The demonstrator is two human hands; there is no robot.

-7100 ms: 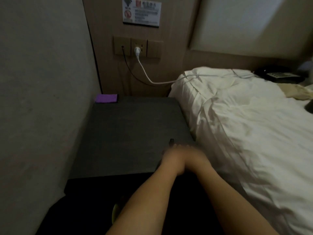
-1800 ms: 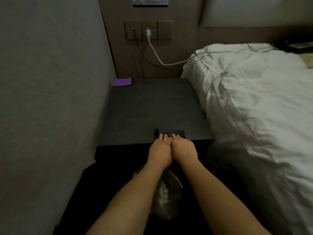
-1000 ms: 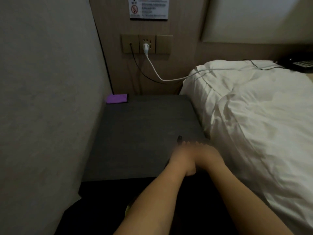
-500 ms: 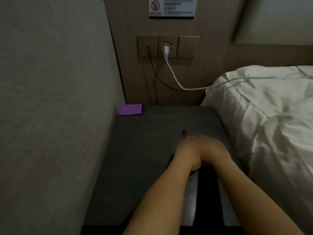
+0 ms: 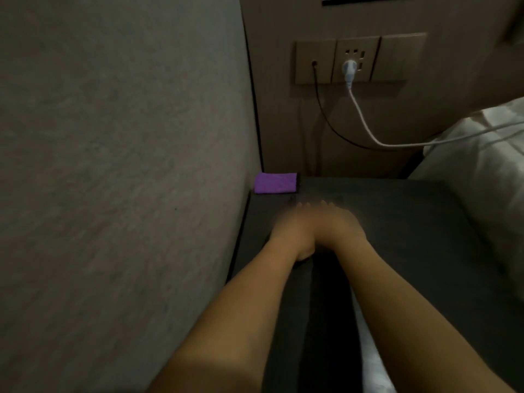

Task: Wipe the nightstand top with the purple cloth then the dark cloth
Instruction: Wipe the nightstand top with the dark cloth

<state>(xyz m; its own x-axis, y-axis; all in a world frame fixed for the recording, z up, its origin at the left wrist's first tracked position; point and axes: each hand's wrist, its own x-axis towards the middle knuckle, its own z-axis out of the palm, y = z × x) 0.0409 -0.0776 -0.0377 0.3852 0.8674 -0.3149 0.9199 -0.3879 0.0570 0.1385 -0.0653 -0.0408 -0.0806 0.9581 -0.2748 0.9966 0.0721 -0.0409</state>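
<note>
The dark nightstand top (image 5: 411, 222) fills the middle of the view. A folded purple cloth (image 5: 275, 182) lies in its back left corner against the wall. My left hand (image 5: 292, 231) and my right hand (image 5: 340, 228) lie side by side, palms down, pressing on the dark cloth (image 5: 312, 199). The hands cover nearly all of that cloth, and only a blurred dark edge shows past the fingertips. The fingertips are a short way in front of the purple cloth and do not touch it.
A grey wall (image 5: 113, 165) borders the nightstand on the left. A white bed (image 5: 482, 171) borders it on the right. Behind is a socket panel (image 5: 357, 59) with a white cable (image 5: 365, 120) running to the bed and a black cable (image 5: 326, 120) hanging down.
Both hands have slid the dark cloth from the front right of the top toward the back left, closer to the purple cloth. The purple cloth has not moved.
</note>
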